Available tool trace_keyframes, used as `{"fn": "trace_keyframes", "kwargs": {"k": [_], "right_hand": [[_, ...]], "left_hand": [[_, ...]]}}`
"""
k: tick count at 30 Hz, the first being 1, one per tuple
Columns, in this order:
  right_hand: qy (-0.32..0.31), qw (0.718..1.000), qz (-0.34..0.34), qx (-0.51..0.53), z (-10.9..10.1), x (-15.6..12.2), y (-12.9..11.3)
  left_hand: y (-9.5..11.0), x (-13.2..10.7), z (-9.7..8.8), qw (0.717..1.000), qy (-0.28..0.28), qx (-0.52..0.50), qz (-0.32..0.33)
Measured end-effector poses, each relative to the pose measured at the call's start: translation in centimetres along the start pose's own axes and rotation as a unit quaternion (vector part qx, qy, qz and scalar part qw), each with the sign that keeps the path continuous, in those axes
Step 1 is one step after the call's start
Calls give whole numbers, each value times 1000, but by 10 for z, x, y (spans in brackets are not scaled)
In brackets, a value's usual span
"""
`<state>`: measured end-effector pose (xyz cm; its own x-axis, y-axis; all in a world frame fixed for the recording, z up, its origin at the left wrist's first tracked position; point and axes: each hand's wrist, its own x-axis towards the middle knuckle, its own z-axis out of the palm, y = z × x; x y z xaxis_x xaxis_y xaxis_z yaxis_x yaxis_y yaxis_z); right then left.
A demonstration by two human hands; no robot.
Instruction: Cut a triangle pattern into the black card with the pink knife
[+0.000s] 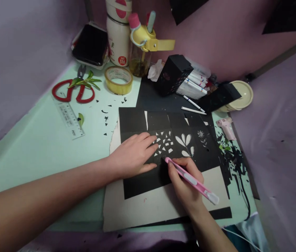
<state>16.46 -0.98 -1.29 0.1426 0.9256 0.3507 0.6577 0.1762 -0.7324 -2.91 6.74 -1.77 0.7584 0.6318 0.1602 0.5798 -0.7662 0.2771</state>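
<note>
A black paper sheet [142, 178] with cut-out shapes, leaves and small triangles, lies on a pale backing board [148, 206]. My left hand [134, 155] rests flat on the sheet, fingers stretched out beside the triangle cut-outs. My right hand [186, 182] is closed round a pink craft knife [192, 180], its tip touching the black paper just right of my left fingertips.
Red scissors [73, 91], a clear ruler [69, 119], a tape roll [118, 79], two bottles [118, 33], a black box of markers [184, 78], loose pens [194, 109], a pink glue gun [226, 127], a cream lid [242, 94] and black paper scraps [235, 164] surround the sheet on a mint-green table [40, 147].
</note>
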Motion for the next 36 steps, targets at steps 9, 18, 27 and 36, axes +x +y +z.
{"fn": "trace_keyframes", "kwargs": {"k": [9, 18, 27, 36], "right_hand": [[-3, 1000, -3, 3, 7, -14, 10], [-20, 999, -41, -26, 7, -14, 7], [-40, 995, -87, -38, 6, -13, 7], [-59, 987, -108, -99, 13, -12, 0]], "left_hand": [[-3, 0, 4, 997, -64, -31, 36], [-2, 0, 5, 997, -58, -38, 28], [-3, 0, 4, 997, -52, -43, 26], [-3, 0, 3, 995, -72, -67, 16]]}}
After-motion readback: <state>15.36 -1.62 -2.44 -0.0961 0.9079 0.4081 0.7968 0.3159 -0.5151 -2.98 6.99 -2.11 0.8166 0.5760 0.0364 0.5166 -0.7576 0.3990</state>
